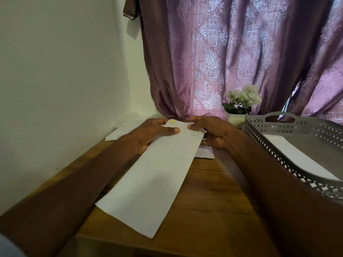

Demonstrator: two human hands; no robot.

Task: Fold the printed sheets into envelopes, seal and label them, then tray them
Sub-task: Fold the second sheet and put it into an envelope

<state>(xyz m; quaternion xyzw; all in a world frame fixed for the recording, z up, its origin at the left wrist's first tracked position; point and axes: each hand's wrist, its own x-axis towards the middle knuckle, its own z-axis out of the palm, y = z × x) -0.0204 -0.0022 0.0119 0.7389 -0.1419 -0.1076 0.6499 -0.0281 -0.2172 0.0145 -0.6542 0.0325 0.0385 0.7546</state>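
Observation:
A long white envelope (154, 179) lies slanted over the wooden table (209, 201), its far end lifted between both hands. My left hand (154, 132) holds the far left edge, thumb laid flat on top. My right hand (211, 130) pinches the far right corner, thumb on the paper. A small yellow mark (172, 121) shows at the envelope's far end. Whether the flap is sealed is hidden by the fingers.
A grey perforated tray (278, 145) stands at the right with a white envelope (297, 156) inside. More white paper (118, 135) lies at the back left and under the hands. A potted white flower (241, 102) stands before the purple curtain.

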